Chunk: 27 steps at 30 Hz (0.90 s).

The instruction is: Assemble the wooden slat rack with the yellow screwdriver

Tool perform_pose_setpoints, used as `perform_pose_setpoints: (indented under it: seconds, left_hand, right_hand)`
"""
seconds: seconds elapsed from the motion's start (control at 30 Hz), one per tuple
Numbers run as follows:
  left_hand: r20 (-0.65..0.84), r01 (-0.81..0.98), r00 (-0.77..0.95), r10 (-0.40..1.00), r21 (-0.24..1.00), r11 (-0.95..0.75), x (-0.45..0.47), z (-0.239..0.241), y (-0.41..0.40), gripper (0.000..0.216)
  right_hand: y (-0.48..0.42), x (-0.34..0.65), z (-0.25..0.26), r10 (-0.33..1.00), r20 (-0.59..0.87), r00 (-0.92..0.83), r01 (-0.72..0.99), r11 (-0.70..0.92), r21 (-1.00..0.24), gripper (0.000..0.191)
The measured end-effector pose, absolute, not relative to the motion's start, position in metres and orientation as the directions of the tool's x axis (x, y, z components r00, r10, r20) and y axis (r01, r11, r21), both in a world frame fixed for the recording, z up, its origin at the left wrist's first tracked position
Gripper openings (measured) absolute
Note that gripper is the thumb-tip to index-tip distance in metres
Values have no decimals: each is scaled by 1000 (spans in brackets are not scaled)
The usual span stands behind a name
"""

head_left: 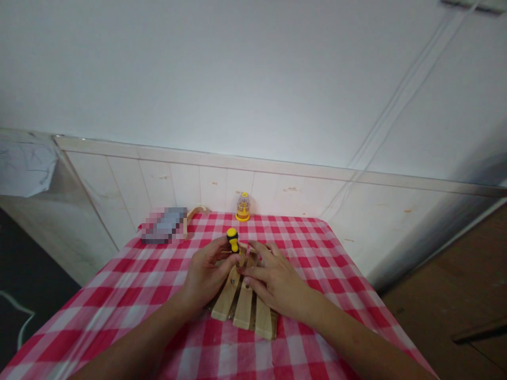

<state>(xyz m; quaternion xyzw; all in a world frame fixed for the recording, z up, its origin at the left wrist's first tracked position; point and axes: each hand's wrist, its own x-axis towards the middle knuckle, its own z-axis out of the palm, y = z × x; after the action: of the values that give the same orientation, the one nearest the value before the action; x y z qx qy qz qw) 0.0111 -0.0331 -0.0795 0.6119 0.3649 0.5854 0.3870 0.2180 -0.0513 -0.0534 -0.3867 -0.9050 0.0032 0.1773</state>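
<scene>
Yellow and black at the left hand [206,269]: gripping, so far as can be seen, the lower part of a screwdriver [233,240], holding it roughly upright at the far, narrow end of a slatted wooden piece [243,309]. Resting the right hand [279,277] on the same piece, spreading half-bent fingers over the wood; not telling from this angle whether pinching anything between thumb and forefinger.

Locating the slatted piece: lying near the middle of the cloth-covered desk [325,258], between both forearms, fanning out wider toward the near edge.

Judging the step: apparently working the screwdriver at the narrow end. Not seeing the tip behind the fingers, so not reading any direction of turn. Judging the need: calling for holding the screwdriver in line, seating its tip, and bracing the wood against twisting.

Counting: two hands, one screwdriver, one slatted piece; seeing three slats [225,303], possibly missing more under the right hand. Spotting one dark round mark [233,281] on the leftmost slat.

Looking farther back, near the white panelling [186,182]: counting one clear container [243,207] with yellow base and top, standing upright; at far left, one curved wooden strip [193,212] and, just beside it, one pixelated object [164,224], defying naming.
</scene>
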Motion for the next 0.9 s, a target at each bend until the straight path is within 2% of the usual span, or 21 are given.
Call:
perform_pose_setpoints:
  seconds: [0.43, 0.67, 0.9]
  left_hand:
    - [414, 73, 67, 908, 905, -419, 14, -78, -28, 34]
    - [411, 145, 27, 911, 900, -411, 16, -77, -24, 28]
    - [382, 126, 24, 924, 916, -381, 16, -74, -24, 24]
  right_hand:
    - [-54, 217, -49, 706, 309, -637, 703, 697, -141, 27]
    - [-55, 217, -49, 710, 312, -631, 703, 693, -156, 26]
    - [-53, 218, -53, 699, 333, -633, 691, 704, -165, 26]
